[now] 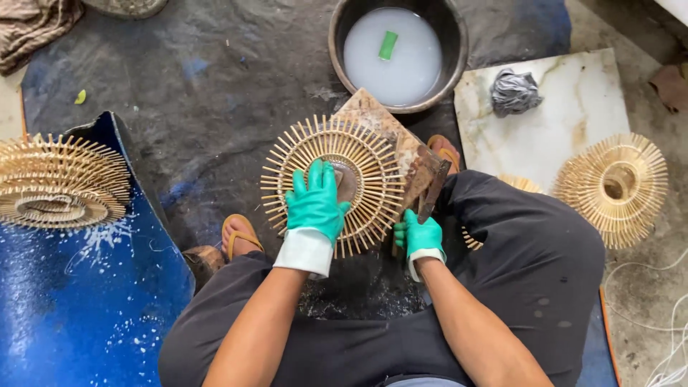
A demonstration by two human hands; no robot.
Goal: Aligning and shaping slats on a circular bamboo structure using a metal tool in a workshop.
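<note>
A round sunburst frame of thin bamboo sticks (373, 172) lies on a worn wooden block (405, 147) between my knees. My left hand (315, 201), in a green rubber glove with a white cuff, presses flat on the frame's centre ring. My right hand (419, 236), also gloved in green, grips the handle of a dark flat blade (434, 190) that rests on the block at the frame's right edge. Both knees in black trousers frame the work.
A black basin of milky liquid (398, 54) with a green piece floating stands behind the block. A marble slab (566, 115) with a grey rag sits right. Finished bamboo frames lie far left (57, 179) and right (616, 186). A blue tarp (72, 301) covers the left floor.
</note>
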